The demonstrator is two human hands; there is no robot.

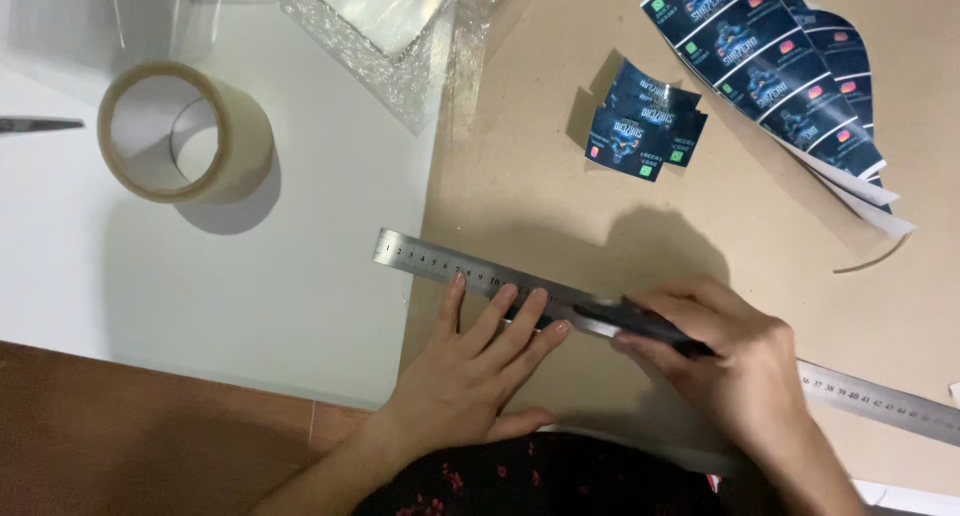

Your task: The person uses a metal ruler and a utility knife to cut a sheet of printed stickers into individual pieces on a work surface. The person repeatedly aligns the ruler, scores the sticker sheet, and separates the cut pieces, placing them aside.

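The steel ruler point(480, 274) lies slantwise on the brown cardboard sheet point(560, 126) that covers the counter, and the work in hand is a cut along its edge. The right hand point(730, 361) has its grip clamped on a dark-handled knife point(640, 326), the blade end meeting the ruler just beside the left fingertips. What lies under the blade is hidden by the hands, so how much of this cut is made I cannot tell. A small pile of cut dark blue labels point(645, 126) lies well beyond the grip, which suggests several pieces are already done; farther off to the right, uncut strips of the same labels point(790, 71) fan out, so a good deal seems left.

The left hand point(480, 366) lies flat, fingers spread and pressed on the ruler, holding nothing, just left of the knife grip. The right wrist angles in from the lower right, knuckles up.

Well away to the left, a roll of clear tape point(185, 131) stands on a white sheet point(250, 296), with bubble wrap point(390, 36) beyond it.
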